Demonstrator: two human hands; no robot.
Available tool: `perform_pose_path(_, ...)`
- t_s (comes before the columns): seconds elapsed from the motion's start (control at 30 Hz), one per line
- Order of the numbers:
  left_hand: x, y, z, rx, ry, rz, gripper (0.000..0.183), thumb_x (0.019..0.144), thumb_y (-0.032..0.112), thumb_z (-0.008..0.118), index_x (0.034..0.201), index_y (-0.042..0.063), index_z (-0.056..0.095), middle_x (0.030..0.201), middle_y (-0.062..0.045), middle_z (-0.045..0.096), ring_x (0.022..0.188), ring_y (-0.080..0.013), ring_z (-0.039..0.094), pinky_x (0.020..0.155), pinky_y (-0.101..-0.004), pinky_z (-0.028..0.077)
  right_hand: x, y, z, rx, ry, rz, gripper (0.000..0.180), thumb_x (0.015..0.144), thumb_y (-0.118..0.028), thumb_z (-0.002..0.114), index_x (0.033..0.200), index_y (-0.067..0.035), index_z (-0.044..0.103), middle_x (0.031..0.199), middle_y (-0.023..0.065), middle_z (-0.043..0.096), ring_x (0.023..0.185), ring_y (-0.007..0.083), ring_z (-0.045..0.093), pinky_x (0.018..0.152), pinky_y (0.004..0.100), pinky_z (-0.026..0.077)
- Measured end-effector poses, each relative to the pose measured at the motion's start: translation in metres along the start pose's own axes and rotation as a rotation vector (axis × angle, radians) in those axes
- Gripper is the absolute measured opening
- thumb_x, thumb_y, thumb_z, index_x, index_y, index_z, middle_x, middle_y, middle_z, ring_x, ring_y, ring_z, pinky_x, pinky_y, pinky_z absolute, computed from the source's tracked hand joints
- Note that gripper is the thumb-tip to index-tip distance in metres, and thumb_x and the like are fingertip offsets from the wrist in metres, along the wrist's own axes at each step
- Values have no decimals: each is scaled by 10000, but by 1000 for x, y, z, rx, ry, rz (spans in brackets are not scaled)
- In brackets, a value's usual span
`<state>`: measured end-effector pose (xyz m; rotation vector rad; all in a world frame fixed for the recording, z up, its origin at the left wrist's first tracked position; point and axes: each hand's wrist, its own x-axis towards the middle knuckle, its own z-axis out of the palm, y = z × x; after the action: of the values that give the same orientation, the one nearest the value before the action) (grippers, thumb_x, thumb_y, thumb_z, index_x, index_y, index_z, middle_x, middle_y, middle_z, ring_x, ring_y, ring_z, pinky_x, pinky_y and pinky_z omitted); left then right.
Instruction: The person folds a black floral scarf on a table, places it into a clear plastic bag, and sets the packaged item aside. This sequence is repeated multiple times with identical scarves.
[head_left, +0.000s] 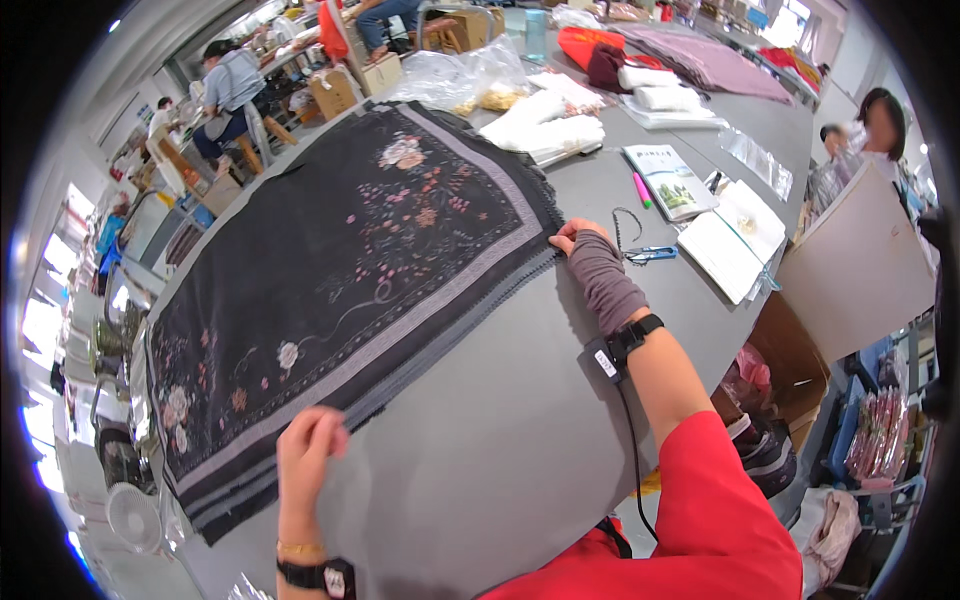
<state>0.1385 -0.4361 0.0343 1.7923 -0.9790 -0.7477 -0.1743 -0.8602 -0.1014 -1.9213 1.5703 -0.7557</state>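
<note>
A stack of black floral-patterned cloths (300, 210) with a light woven border lies spread over the left of the grey table (480, 390). At the stack's right corner, my right hand (585, 238), in a grey-brown sleeve, has thumb and fingers pinched on the dark fringed edge. My left hand (311, 442) is slightly blurred, by the near edge of the stack, with its fingers curled; whether it touches the cloth cannot be told. Blue-handled thread snips (651, 253) and a dark strip of trim (616, 225) lie just right of my right hand.
Beyond lie white folded cloths (559, 131), clear plastic bags (457, 75), a pink marker (642, 190), a booklet (670, 184) and an open notebook (731, 240). A cardboard box (780, 360) stands below the table's right edge. A cable hangs from my right wrist. Other people sit farther off.
</note>
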Motion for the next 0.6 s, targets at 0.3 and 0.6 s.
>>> perform_pose_path(0.3, 170, 77, 231, 450, -160, 885, 223, 873, 47, 739, 1091, 18, 705, 924, -93, 649, 901, -305, 629, 787, -396, 529, -26, -3, -42, 841, -172, 114, 204, 914, -195, 822, 978, -45, 699, 809, -17, 676, 721, 78, 596, 664, 245, 479)
perform_pose_path(0.6, 227, 105, 306, 618, -133, 1011, 107, 812, 24, 761, 898, 15, 697, 859, -105, 620, 827, -270, 627, 741, -383, 543, -21, 6, -48, 1138, -344, 43, 213, 964, -191, 782, 1090, -65, 665, 908, -4, 664, 771, 110, 641, 710, 268, 526)
